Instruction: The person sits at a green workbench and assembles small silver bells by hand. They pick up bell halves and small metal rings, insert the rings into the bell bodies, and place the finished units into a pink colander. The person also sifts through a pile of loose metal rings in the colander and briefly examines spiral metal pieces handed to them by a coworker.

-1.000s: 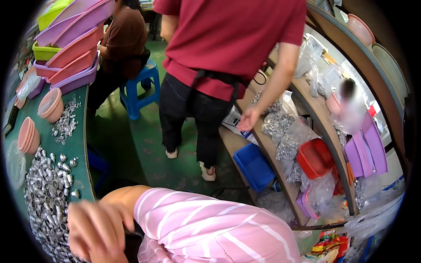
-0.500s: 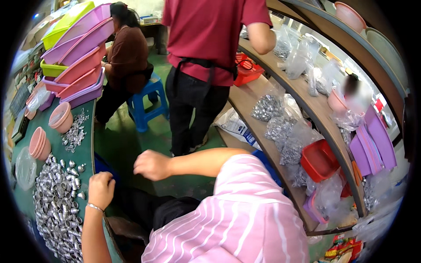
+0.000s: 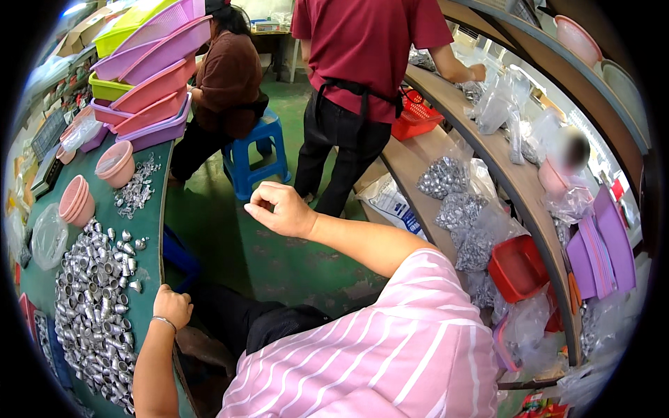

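My left hand (image 3: 172, 306), with a thin bracelet at the wrist, is closed over the edge of the green table (image 3: 150, 240), its fingers curled down. Beside it on the tabletop lies a large heap of small silver metal fittings (image 3: 97, 299). My right hand (image 3: 282, 209) is raised over the floor, away from the table. Its fingers are curled in, the thumb near the forefinger, and nothing shows in it.
Pink tubs (image 3: 78, 202) and stacked plastic baskets (image 3: 150, 83) stand on the table. Two people work ahead, one seated on a blue stool (image 3: 258, 157), one standing in a maroon shirt (image 3: 362, 56). Shelves at right hold bagged metal parts (image 3: 460, 209) and a red bin (image 3: 517, 268).
My right hand has risen and moved rightward in view. My left hand has come down onto the table edge. The standing person's arm has reached farther over the shelf. The whole view has shifted.
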Tool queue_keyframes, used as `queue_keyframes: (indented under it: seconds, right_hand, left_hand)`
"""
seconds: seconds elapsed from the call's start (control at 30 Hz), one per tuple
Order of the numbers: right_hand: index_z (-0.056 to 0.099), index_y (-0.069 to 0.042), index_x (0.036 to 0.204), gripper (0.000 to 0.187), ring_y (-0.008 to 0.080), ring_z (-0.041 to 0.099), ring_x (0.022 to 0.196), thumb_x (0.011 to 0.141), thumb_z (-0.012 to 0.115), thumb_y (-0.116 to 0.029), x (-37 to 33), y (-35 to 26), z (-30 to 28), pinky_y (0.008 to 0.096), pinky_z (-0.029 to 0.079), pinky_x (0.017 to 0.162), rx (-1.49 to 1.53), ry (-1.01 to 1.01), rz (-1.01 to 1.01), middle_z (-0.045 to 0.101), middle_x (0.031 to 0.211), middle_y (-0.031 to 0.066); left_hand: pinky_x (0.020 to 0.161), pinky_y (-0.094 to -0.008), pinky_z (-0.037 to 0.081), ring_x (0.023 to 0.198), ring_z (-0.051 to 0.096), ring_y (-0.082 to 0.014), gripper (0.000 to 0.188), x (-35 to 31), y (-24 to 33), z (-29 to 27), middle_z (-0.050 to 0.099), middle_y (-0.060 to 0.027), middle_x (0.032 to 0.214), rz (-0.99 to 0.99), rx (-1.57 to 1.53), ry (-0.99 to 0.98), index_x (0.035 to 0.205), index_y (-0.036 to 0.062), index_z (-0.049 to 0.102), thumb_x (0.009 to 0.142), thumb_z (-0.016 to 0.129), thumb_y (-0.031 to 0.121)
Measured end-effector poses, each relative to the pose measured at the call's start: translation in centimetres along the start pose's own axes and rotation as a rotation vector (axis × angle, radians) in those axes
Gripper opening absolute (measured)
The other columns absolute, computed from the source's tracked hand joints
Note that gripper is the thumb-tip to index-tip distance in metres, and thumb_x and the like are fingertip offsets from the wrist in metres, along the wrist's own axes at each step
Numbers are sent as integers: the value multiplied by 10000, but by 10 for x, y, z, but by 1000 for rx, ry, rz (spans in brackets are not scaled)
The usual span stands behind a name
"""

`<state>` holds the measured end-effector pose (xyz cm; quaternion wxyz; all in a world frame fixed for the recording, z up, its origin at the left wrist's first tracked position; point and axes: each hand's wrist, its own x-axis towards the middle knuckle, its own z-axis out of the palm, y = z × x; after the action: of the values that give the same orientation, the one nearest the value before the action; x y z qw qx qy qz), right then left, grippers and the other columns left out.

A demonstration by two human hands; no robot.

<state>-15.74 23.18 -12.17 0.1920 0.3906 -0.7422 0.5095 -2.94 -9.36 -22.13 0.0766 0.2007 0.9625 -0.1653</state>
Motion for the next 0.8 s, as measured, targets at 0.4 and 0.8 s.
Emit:
queue_keyframes:
  seconds: [0.4, 0.8]
  right_hand:
    - [574, -6, 727, 195, 84, 515, 543, 826, 641, -161, -32, 59, -59, 261, 418, 517, -110, 167, 436, 562, 596, 25]
    - [584, -10, 801, 150, 112, 547, 581, 820, 638, -148, -50, 88, -41, 284, 436, 538, -78, -21, 622, 585, 650, 38]
  left_hand:
    - [804, -336, 408, 609, 610, -210, 150, -1, 2, -5, 635, -69, 590, -20, -202, 148, 694, 152, 700, 674, 622, 279]
    - [738, -329, 418, 526, 580, -188, 123, -3, 1, -6, 605, -1, 515, -5, -366, 250, 644, 129, 687, 599, 631, 229]
